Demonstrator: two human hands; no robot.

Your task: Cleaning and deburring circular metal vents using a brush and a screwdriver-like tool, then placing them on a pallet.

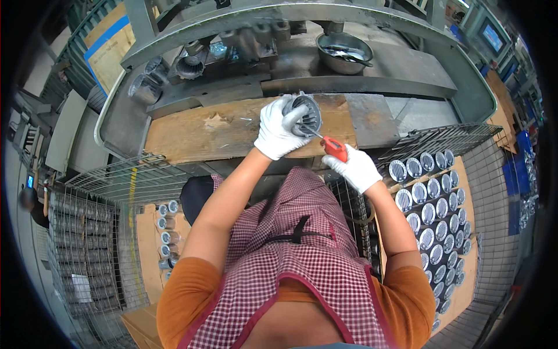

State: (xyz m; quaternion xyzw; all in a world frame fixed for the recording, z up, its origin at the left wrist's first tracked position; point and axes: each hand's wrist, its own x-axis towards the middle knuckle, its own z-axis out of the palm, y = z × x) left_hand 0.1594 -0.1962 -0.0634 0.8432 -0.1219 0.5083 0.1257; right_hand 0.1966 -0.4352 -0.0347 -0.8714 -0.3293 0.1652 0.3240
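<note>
My gloved left hand (276, 127) is wrapped round a grey metal cylinder (314, 110), its open end ringed inside with narrow ribs. It holds the cylinder tilted over the wooden board (203, 131) at the bench front. In my gloved right hand (356, 167) is a red-handled tool (334, 148) with a thin metal shaft, its kind not clear. The shaft reaches up and left to the cylinder's open end, by the left fingers. Whether the tip touches the ribs cannot be made out.
Behind the board stands a metal bowl (345, 65) with tools in it. More ribbed cylinders (189, 67) lie at the back left. To my right, a wire cage (494, 192) holds rows of cylinders (427, 213); on my left, another holds a few cylinders (168, 237). Someone (38, 203) is at the far left.
</note>
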